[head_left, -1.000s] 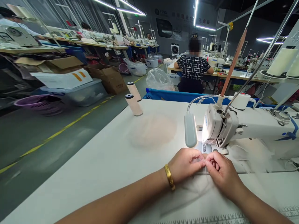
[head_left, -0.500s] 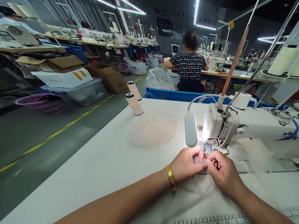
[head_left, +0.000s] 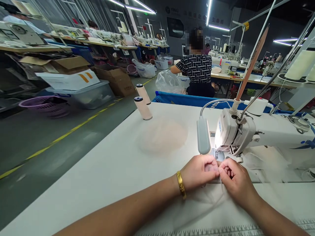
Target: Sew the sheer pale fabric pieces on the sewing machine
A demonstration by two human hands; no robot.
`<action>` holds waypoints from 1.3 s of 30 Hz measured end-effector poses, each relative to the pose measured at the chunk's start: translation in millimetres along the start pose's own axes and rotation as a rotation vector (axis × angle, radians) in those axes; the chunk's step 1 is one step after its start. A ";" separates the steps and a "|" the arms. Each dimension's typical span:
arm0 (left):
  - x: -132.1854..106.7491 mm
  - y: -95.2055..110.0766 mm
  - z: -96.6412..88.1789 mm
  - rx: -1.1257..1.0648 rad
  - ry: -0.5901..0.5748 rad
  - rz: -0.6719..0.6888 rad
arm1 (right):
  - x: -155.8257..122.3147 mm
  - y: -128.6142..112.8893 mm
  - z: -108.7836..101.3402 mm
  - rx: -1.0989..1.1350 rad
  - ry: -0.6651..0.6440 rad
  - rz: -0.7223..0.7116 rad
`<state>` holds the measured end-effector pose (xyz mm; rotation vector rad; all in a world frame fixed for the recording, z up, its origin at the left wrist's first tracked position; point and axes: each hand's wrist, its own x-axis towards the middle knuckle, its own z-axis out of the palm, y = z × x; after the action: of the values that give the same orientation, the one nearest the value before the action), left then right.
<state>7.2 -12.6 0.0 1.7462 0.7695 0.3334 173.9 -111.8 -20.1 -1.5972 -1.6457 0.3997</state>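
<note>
Both my hands meet just in front of the needle area of a white sewing machine [head_left: 233, 131]. My left hand [head_left: 200, 172], a gold bracelet [head_left: 180, 185] on its wrist, pinches a thin, sheer pale fabric [head_left: 211, 205]. Close against it, the fingertips of my right hand [head_left: 236, 177] are pinched on the same fabric. Its sheer folds hang below the fingers toward the table edge; the bit between the fingertips is mostly hidden. A grey lamp head [head_left: 203, 136] on a bent metal neck lights the spot from the left of the needle.
Two pale thread cones [head_left: 143, 108] stand at the table's far left, behind a round sheer pale piece [head_left: 163, 136]. A printed ruler scale [head_left: 221, 230] runs along the near edge. More sheer fabric [head_left: 265, 160] lies under the machine arm. Ahead, a person [head_left: 198, 68] sits at another table.
The view has shifted slightly, so the scene sits a little to the right. My hands keep the same pinch on the fabric. The person ahead has leaned a little to the left.
</note>
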 end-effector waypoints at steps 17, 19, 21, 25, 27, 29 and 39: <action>-5.8 -22.5 12.4 0.937 0.298 0.698 | 9.4 14.7 4.8 -0.255 0.000 -0.078; -6.6 -23.8 12.0 0.924 0.270 0.677 | 7.9 17.6 1.3 -0.248 -0.058 -0.118; -6.7 -22.8 10.5 0.907 0.236 0.637 | 5.9 20.3 -2.3 -0.262 -0.107 -0.165; -4.3 -20.8 5.4 0.865 0.222 0.627 | 3.2 23.7 -5.5 -0.342 -0.110 -0.239; -2.5 -21.4 2.8 0.843 0.239 0.647 | 3.1 25.1 -4.6 -0.391 -0.080 -0.268; -1.0 -22.5 0.7 0.832 0.254 0.669 | 3.6 26.9 -3.0 -0.431 -0.039 -0.297; 3.2 -23.8 -1.7 0.878 0.305 0.688 | 4.9 34.6 1.8 -0.523 0.031 -0.284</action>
<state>0.8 -5.8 -22.2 2.8324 0.5204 0.8234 197.1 -101.3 -44.1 -1.6785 -2.0260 -0.2223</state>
